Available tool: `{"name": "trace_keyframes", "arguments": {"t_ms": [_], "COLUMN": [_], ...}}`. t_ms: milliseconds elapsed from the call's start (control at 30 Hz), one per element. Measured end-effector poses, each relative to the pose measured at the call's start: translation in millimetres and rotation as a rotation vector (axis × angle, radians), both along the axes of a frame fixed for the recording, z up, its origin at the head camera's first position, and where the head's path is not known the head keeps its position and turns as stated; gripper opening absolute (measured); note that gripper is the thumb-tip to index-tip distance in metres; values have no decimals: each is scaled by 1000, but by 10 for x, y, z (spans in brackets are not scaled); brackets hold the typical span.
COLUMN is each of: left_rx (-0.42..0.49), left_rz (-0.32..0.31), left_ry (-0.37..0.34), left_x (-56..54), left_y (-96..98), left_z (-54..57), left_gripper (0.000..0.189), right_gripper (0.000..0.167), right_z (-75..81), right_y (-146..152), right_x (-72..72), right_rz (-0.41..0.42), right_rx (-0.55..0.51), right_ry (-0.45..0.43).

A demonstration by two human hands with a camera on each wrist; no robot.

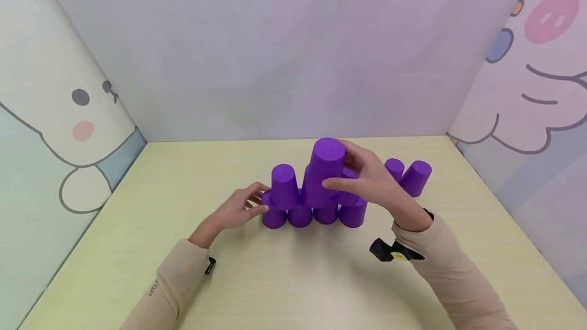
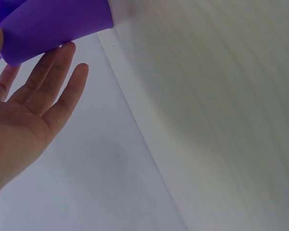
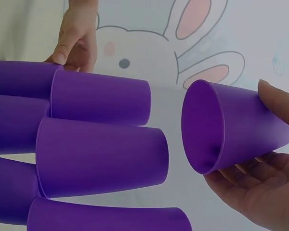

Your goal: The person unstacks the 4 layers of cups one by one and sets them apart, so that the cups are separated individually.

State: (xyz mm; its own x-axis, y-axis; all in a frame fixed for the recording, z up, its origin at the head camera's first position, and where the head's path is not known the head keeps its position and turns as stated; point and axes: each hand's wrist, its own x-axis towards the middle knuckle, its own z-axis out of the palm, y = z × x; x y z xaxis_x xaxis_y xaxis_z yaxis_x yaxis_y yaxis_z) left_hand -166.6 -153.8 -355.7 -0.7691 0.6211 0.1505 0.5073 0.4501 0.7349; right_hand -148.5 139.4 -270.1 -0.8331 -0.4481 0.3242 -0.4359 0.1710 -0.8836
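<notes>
In the head view, purple cups stand mouth down in two tiers: several in the bottom row, whose left end cup is (image 1: 274, 219), and three above, the leftmost cup being (image 1: 284, 187). My right hand (image 1: 373, 180) grips another upside-down purple cup (image 1: 328, 157) between thumb and fingers, over the upper tier. The right wrist view has this held cup (image 3: 253, 120) apart from the upper-tier middle cup (image 3: 103, 159), a gap between them. My left hand (image 1: 235, 209) is at the bottom row's left end, fingers loosely extended beside the cup (image 2: 58, 29) in the left wrist view.
Two more purple cups are on the table at the right, one upright-looking cup (image 1: 394, 168) and one leaning cup (image 1: 416, 178). A pale wood-look table (image 1: 293, 284) bears everything. Behind it rises a plain wall (image 1: 293, 65), with cartoon-printed side panels (image 1: 59, 116).
</notes>
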Motion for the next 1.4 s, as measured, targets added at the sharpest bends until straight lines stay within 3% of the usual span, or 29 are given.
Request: {"name": "trace_keyframes", "arguments": {"t_ms": [667,900,1133,1200,1400], "left_rx": [4,5,10,8,4], "left_rz": [-1,3,2,1,10], "left_ry": [-15,-20,-10,-14,-29], "left_x": [-27,-13,-51,-18,-9], "left_y": [-4,-2,-17,-2,2], "left_z": [-22,4,-64,-6,7], "left_gripper": [32,32,33,33,33], "right_gripper": [57,57,56,55,55], "right_z": [28,39,36,28,9], "right_y": [263,352,454,483,573], "right_x": [109,141,160,157,167], "right_rz": [-75,-131,-151,-151,-172], "right_rx": [18,63,67,64,84], "right_ry": [76,75,53,51,58]}}
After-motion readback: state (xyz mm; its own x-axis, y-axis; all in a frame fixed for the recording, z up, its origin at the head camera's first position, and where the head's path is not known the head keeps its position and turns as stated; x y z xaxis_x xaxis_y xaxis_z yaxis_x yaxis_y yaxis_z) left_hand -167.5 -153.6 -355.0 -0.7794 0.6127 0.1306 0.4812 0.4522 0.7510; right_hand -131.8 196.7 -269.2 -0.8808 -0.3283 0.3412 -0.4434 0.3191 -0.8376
